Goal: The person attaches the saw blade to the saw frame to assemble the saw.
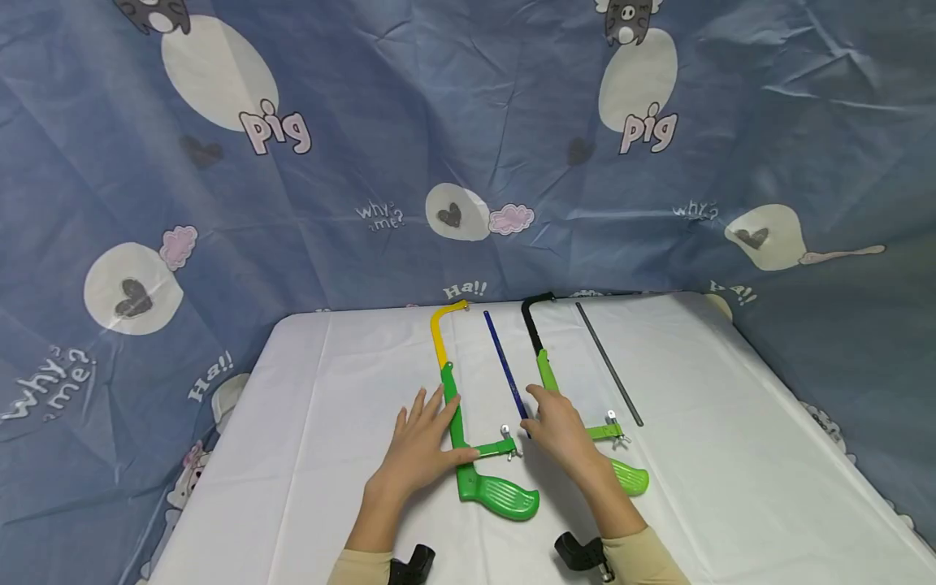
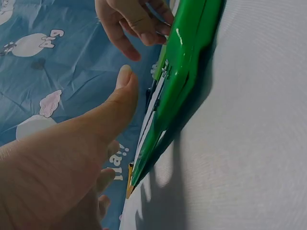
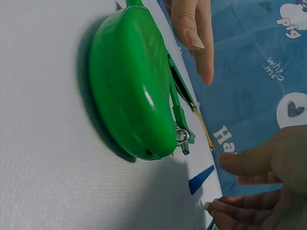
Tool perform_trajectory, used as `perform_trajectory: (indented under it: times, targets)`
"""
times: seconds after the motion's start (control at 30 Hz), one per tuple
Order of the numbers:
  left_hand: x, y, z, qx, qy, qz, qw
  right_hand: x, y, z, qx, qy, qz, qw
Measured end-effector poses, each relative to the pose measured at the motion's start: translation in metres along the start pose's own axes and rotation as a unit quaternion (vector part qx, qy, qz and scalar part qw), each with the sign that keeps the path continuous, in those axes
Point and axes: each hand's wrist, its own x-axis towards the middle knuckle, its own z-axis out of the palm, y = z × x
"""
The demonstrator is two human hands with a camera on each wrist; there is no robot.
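My left hand [image 1: 417, 451] is spread, fingers straight, over the green hacksaw frame [image 1: 456, 414] with a yellow front bow. In the left wrist view the left thumb [image 2: 125, 79] stands apart from the green handle [image 2: 182, 52]. A blue saw blade [image 1: 504, 361] lies right of that frame, its near end beside my right hand [image 1: 563, 431]. The right wrist view shows a gap between the right thumb [image 3: 240, 163] and the blue blade [image 3: 201, 179]; nothing is gripped. Under the right hand lies a lime-green hacksaw frame [image 1: 547, 370] with a black bow, its middle hidden.
A grey saw blade [image 1: 608, 363] lies to the right of the lime frame. Everything lies on a white-covered table [image 1: 731, 455]. Behind and at the sides hangs a blue printed cloth [image 1: 351, 162]. Wing nuts [image 1: 620, 440] stick out from the frames' near arms.
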Motion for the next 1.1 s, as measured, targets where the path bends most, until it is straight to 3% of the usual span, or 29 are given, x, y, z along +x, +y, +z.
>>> perform_trajectory:
  times: [0.63, 1.1]
  targets:
    - [-0.002, -0.005, 0.008, 0.01, -0.018, 0.003, 0.9998, 0.002, 0.0, 0.018, -0.077, 0.018, -0.01, 0.9968]
    - [-0.003, -0.008, 0.012, 0.0, -0.013, 0.012, 0.9998, 0.003, -0.002, 0.022, -0.058, 0.029, -0.012, 0.9978]
